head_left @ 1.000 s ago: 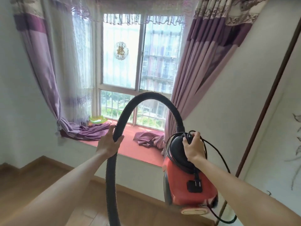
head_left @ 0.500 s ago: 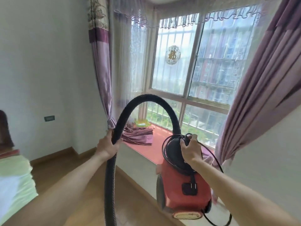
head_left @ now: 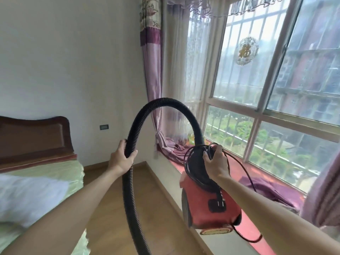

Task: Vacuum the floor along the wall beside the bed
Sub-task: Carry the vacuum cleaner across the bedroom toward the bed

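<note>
I carry a red canister vacuum (head_left: 209, 205) off the floor. My right hand (head_left: 216, 163) grips its black top handle, with the coiled black power cord (head_left: 244, 173) looped under the fingers. The black ribbed hose (head_left: 163, 103) arches up from the vacuum and drops past the bottom edge; its nozzle is out of view. My left hand (head_left: 121, 159) is closed around the hose on its left side. The bed (head_left: 42, 173) with a green cover and dark wooden headboard lies at the left. A strip of wooden floor (head_left: 110, 205) runs between bed and window ledge to the white wall (head_left: 73, 70).
A bay window ledge (head_left: 248, 234) with a red top runs along the right, purple curtain cloth (head_left: 272, 190) heaped on it. A purple curtain (head_left: 152, 80) hangs in the corner. A wall socket (head_left: 104, 127) sits beside the headboard. A white pillow (head_left: 24, 197) lies on the bed.
My view has swung left, from the window toward the bed and the corner wall. Both hands keep the same hold on hose and vacuum, carried along with the turn.
</note>
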`<move>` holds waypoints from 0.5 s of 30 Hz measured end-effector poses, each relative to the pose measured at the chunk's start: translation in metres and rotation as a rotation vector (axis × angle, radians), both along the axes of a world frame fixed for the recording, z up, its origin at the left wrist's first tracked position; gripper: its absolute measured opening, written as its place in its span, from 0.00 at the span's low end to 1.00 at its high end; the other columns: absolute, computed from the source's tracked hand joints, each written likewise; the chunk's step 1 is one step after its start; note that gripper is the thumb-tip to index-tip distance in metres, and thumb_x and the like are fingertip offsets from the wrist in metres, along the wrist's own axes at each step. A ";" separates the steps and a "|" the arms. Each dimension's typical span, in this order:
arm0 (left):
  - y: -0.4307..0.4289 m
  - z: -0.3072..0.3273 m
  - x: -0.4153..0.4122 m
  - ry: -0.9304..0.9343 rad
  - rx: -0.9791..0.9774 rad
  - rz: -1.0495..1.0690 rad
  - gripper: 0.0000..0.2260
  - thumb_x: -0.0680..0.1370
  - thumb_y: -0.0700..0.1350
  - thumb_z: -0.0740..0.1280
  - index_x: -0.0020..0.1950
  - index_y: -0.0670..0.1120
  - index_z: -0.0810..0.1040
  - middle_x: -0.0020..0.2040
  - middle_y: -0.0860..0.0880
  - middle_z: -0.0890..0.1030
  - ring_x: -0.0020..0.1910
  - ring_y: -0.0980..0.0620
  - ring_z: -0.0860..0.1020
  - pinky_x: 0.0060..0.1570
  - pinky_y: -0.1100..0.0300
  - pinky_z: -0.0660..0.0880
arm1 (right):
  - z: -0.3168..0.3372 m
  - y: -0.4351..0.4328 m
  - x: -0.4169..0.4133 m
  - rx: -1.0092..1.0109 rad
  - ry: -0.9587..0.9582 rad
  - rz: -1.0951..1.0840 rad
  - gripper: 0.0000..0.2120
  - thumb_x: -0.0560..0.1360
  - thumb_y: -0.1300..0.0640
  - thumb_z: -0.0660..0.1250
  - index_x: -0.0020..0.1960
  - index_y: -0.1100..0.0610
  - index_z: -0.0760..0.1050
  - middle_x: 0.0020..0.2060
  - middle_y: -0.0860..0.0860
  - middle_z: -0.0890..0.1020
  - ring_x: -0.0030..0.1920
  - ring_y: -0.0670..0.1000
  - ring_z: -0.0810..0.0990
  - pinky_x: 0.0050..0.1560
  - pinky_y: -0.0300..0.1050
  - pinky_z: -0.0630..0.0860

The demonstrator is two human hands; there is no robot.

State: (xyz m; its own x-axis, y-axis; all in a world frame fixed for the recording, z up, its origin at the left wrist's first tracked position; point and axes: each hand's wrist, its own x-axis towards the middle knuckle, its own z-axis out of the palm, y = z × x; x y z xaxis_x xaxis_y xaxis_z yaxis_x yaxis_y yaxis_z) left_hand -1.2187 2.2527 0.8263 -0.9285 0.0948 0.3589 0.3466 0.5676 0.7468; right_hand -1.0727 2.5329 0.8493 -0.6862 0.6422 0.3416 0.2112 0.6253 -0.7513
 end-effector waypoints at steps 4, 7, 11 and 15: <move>0.005 -0.002 0.003 -0.020 -0.047 0.015 0.17 0.79 0.52 0.68 0.64 0.50 0.68 0.47 0.49 0.80 0.36 0.48 0.77 0.38 0.58 0.72 | -0.010 0.006 -0.008 -0.052 0.024 0.027 0.12 0.80 0.55 0.63 0.58 0.60 0.64 0.35 0.56 0.76 0.31 0.57 0.77 0.30 0.54 0.74; 0.004 -0.003 0.004 -0.014 -0.077 0.035 0.18 0.79 0.52 0.68 0.66 0.50 0.68 0.46 0.51 0.78 0.38 0.47 0.76 0.40 0.57 0.70 | -0.015 0.005 -0.012 -0.084 0.022 0.049 0.12 0.80 0.55 0.63 0.58 0.58 0.63 0.37 0.59 0.78 0.29 0.59 0.78 0.28 0.57 0.77; -0.006 -0.003 -0.004 -0.009 -0.088 0.065 0.18 0.79 0.53 0.68 0.65 0.50 0.68 0.46 0.50 0.79 0.41 0.45 0.77 0.42 0.55 0.72 | -0.023 0.001 -0.026 -0.092 0.011 0.084 0.12 0.80 0.54 0.64 0.57 0.57 0.63 0.37 0.58 0.78 0.30 0.60 0.79 0.30 0.61 0.79; -0.023 -0.011 -0.020 -0.008 -0.063 0.081 0.17 0.79 0.52 0.69 0.63 0.50 0.67 0.45 0.49 0.81 0.39 0.43 0.81 0.39 0.55 0.75 | -0.030 -0.011 -0.048 -0.052 -0.014 0.107 0.12 0.80 0.54 0.63 0.55 0.54 0.60 0.36 0.57 0.77 0.31 0.59 0.79 0.31 0.58 0.79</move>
